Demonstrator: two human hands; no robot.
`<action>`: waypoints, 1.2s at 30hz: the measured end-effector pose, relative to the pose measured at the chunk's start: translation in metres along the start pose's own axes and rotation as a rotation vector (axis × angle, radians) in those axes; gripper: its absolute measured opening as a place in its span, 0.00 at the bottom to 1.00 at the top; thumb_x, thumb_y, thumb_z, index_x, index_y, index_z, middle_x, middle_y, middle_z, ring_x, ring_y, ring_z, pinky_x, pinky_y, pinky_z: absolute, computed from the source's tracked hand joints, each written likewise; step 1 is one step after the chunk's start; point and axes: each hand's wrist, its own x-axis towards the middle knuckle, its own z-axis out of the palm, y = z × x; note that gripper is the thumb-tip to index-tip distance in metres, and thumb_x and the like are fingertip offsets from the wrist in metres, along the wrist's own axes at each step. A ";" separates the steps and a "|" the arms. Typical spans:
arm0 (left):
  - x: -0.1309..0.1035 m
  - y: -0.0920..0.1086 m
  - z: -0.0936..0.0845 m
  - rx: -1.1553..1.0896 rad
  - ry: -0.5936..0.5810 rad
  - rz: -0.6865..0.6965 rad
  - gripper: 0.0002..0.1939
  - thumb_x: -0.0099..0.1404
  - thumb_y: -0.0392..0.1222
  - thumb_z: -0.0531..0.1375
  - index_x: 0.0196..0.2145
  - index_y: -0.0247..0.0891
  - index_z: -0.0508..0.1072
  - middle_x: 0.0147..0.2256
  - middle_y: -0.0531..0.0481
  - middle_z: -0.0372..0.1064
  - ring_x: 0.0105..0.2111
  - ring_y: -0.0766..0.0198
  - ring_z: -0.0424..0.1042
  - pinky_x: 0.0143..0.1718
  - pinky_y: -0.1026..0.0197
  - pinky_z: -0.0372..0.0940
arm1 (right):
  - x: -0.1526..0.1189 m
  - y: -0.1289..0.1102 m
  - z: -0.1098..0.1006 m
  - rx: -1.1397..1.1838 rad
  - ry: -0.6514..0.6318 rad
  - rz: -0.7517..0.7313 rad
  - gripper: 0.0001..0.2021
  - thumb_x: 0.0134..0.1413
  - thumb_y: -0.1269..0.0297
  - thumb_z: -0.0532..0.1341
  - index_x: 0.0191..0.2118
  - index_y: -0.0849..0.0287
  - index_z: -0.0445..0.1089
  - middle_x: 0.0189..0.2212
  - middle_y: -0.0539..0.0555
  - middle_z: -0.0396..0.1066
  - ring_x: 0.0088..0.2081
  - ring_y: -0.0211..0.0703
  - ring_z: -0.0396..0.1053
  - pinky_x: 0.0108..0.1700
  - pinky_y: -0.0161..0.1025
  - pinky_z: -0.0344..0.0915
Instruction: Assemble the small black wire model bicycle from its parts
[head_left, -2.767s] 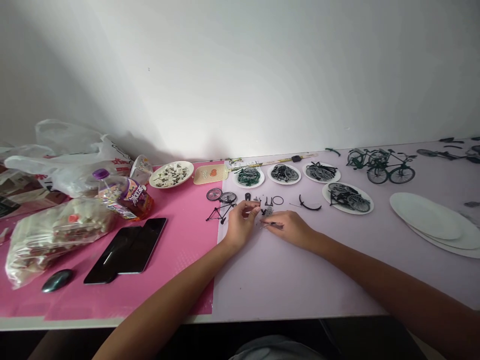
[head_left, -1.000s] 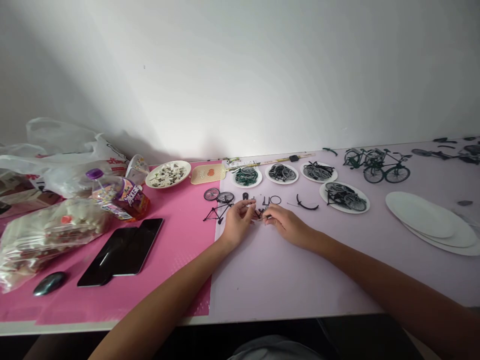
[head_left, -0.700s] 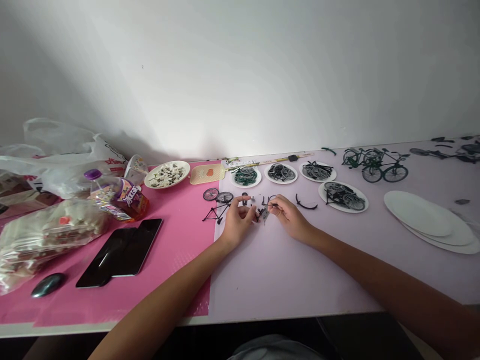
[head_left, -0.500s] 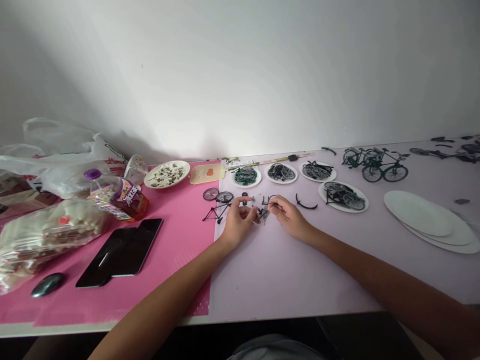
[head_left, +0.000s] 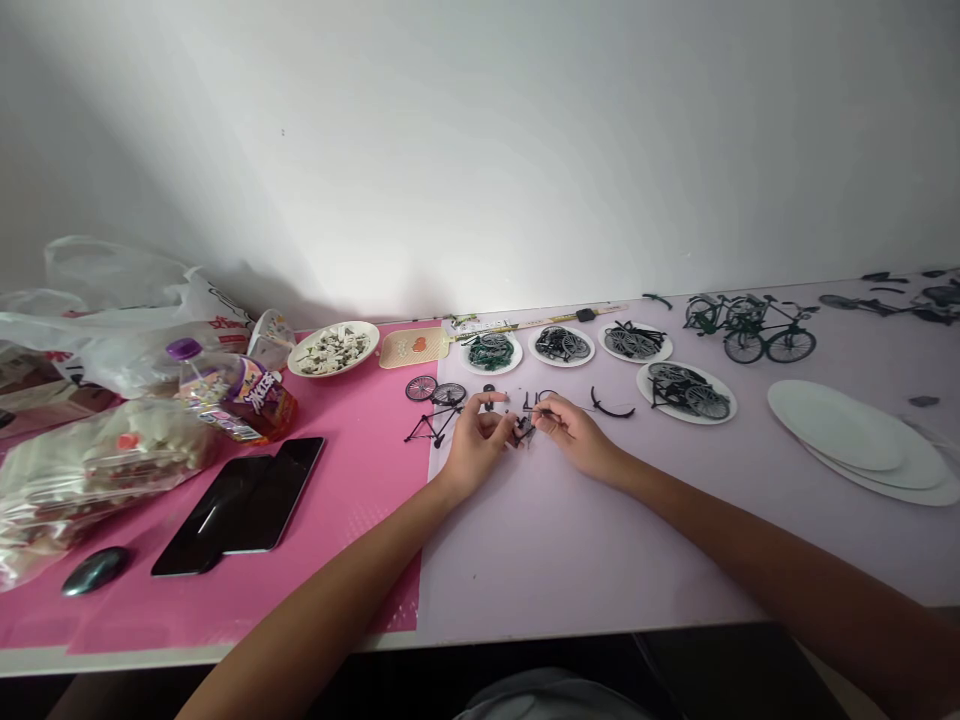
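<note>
A lilac tabletop (head_left: 517, 570) is taking up most of the view before me, and several white plates (head_left: 847, 435) are lying stacked at the right. Further left and far, smaller plates (head_left: 666, 414) are carrying tangles of loose bicycle parts (head_left: 690, 390). At the far right, two green toy bicycles (head_left: 770, 338) are showing frames and wheels together, so I am counting those as looking finished.

The left hand (head_left: 474, 442) is hovering over the middle, its thumb and forefinger standing apart; whether its curled fingers are gripping anything I can't tell. Facing it, the right hand (head_left: 581, 438) is pinching a thin dark piece (head_left: 544, 411) between thumb and fingertips.

Near and left of the hands, a black bicycle frame (head_left: 427, 430) is lying just beside two spoked wheels (head_left: 421, 389); these are appearing unfitted, so I am judging this bike to be at an early stage. A curved black strip (head_left: 611, 406) is resting right of the hands, and small dark bits (head_left: 525, 425) are sitting between them, too blurred for me to sort.
</note>
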 end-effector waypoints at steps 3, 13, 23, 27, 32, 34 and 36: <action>-0.001 0.001 0.000 -0.009 -0.024 0.002 0.22 0.66 0.54 0.64 0.49 0.39 0.63 0.27 0.54 0.74 0.25 0.67 0.75 0.27 0.66 0.64 | 0.000 -0.001 0.000 -0.012 -0.004 -0.013 0.11 0.70 0.55 0.55 0.39 0.56 0.68 0.36 0.53 0.67 0.37 0.44 0.66 0.42 0.41 0.64; -0.004 0.002 0.002 -0.007 -0.012 0.039 0.21 0.67 0.56 0.63 0.48 0.40 0.63 0.27 0.54 0.74 0.25 0.67 0.74 0.29 0.65 0.65 | -0.001 0.001 -0.001 -0.064 -0.005 -0.060 0.11 0.70 0.55 0.55 0.38 0.56 0.68 0.35 0.52 0.64 0.35 0.43 0.64 0.39 0.40 0.64; -0.008 0.000 0.003 0.077 0.019 0.163 0.18 0.70 0.55 0.60 0.47 0.41 0.64 0.28 0.53 0.73 0.27 0.67 0.72 0.32 0.64 0.66 | -0.003 -0.001 0.000 0.016 -0.014 -0.003 0.13 0.69 0.52 0.57 0.44 0.56 0.70 0.37 0.53 0.66 0.34 0.42 0.65 0.37 0.39 0.64; -0.007 -0.005 0.001 0.112 0.022 0.215 0.18 0.70 0.56 0.59 0.47 0.41 0.63 0.29 0.53 0.72 0.28 0.65 0.72 0.33 0.63 0.67 | -0.004 -0.002 -0.001 0.021 -0.010 0.012 0.14 0.69 0.52 0.57 0.46 0.56 0.71 0.38 0.53 0.66 0.35 0.42 0.66 0.38 0.39 0.65; -0.008 -0.008 0.000 0.193 0.012 0.261 0.17 0.72 0.55 0.57 0.50 0.42 0.62 0.30 0.52 0.73 0.29 0.65 0.72 0.35 0.62 0.66 | -0.002 -0.002 0.000 0.013 -0.004 0.015 0.13 0.68 0.52 0.57 0.42 0.56 0.71 0.35 0.52 0.66 0.34 0.41 0.65 0.37 0.39 0.64; -0.009 -0.007 -0.001 0.217 -0.001 0.275 0.17 0.73 0.54 0.57 0.51 0.42 0.60 0.30 0.51 0.74 0.29 0.65 0.73 0.35 0.61 0.67 | -0.002 -0.001 0.001 0.013 0.006 0.001 0.12 0.69 0.53 0.56 0.41 0.56 0.70 0.35 0.52 0.66 0.34 0.42 0.65 0.37 0.39 0.64; -0.010 -0.007 -0.002 0.223 -0.015 0.284 0.19 0.73 0.54 0.57 0.52 0.42 0.59 0.31 0.51 0.75 0.30 0.65 0.73 0.36 0.61 0.67 | -0.001 0.000 0.001 0.015 0.022 -0.027 0.11 0.69 0.55 0.56 0.40 0.56 0.69 0.35 0.52 0.66 0.34 0.42 0.65 0.38 0.39 0.64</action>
